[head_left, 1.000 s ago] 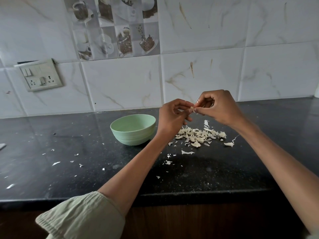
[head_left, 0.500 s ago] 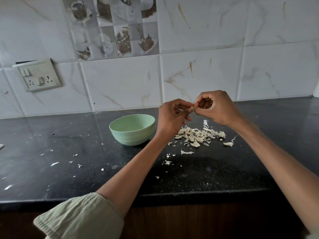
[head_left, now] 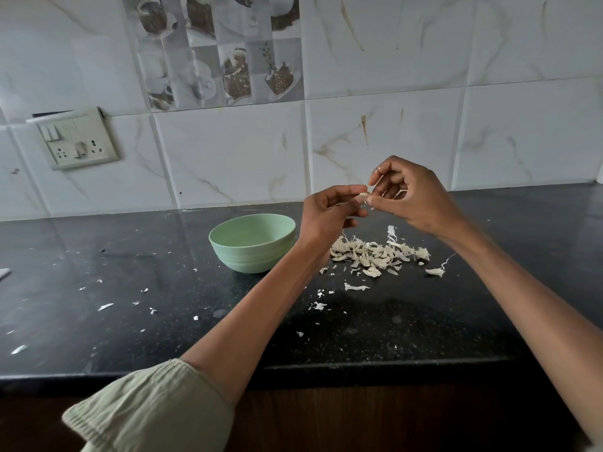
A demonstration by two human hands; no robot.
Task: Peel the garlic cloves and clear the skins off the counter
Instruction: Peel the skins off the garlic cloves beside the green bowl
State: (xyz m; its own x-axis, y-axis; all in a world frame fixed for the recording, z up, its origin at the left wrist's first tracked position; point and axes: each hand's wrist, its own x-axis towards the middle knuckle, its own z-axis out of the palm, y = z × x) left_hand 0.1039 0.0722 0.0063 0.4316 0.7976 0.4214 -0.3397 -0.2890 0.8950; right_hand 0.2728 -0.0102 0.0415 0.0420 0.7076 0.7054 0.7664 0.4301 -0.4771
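Both hands meet in the air above the black counter [head_left: 130, 288], behind a pile of garlic skins [head_left: 375, 254]. My left hand [head_left: 326, 213] pinches a small pale garlic clove [head_left: 363, 195] at its fingertips. My right hand [head_left: 414, 197] grips the same clove from the right with thumb and fingers, index finger raised. A thin strip of skin hangs under my left hand. A light green bowl [head_left: 253, 243] stands left of the pile; its inside is mostly hidden from here.
Small skin flakes [head_left: 106, 306] lie scattered over the counter's left and front. One larger skin piece [head_left: 435, 271] lies right of the pile. A tiled wall with a switch socket [head_left: 76, 138] rises behind. The counter's front edge [head_left: 359, 370] runs below my forearms.
The hands stay joined on the clove. My right index finger has lifted away from it, and the fingers have shifted slightly around the clove.
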